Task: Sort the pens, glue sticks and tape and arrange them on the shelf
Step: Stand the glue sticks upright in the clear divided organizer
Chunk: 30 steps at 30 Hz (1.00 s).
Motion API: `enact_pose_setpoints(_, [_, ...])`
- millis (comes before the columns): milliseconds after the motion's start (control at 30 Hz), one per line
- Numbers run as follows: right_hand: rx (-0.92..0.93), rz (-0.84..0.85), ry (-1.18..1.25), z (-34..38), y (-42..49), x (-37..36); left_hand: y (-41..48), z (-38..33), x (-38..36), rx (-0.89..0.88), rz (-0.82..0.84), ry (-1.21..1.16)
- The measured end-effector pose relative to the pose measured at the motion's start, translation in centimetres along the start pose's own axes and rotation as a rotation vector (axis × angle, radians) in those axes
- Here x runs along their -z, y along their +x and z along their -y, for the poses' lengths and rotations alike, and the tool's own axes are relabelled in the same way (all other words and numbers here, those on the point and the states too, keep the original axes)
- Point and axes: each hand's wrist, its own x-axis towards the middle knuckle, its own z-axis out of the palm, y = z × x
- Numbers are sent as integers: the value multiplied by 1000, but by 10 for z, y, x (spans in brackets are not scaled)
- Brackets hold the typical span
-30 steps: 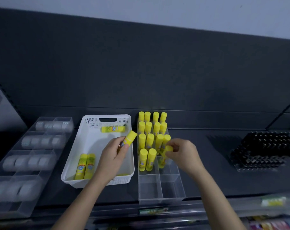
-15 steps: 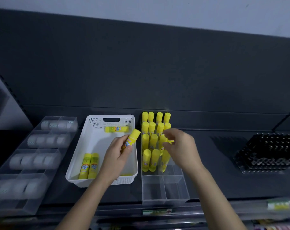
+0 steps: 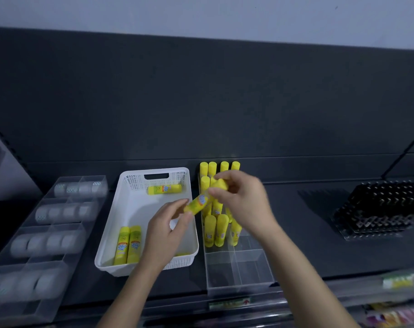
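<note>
Both hands meet on one yellow glue stick [image 3: 199, 202], tilted above the gap between basket and organiser. My left hand [image 3: 169, 229] pinches its lower end. My right hand [image 3: 242, 201] grips its capped upper end. Under my right hand a clear organiser [image 3: 239, 268] holds several upright yellow glue sticks [image 3: 216, 230] in its rear cells, partly hidden by the hand. A white basket [image 3: 130, 209] holds one glue stick lying at the back [image 3: 164, 189] and two side by side at the front left [image 3: 128, 245]. Tape rolls [image 3: 66, 211] fill a clear tray on the left.
A black ribbed tray [image 3: 381, 209] sits at the right on the dark shelf [image 3: 307, 245]. The organiser's front cells hold nothing. A lower shelf at the bottom right shows a loose glue stick [image 3: 400, 281] and colourful items [image 3: 395, 316].
My right hand left the upright glue sticks in the organiser and closed on the upper end of the stick held by my left hand. That stick rose slightly towards the organiser.
</note>
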Motion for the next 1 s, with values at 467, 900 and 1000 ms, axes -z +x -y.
enact_pose_setpoints(467, [-119,-21,-375,-53,-20,53,7,14,-10,132,84,259])
enact_pose_setpoints(900, [-120,177,-519,-80,-18,32,6,13,-9,136,88,290])
enact_pose_setpoints(1000, [-112,189,-513,-85,-18,29,6,12,-9,138,82,281])
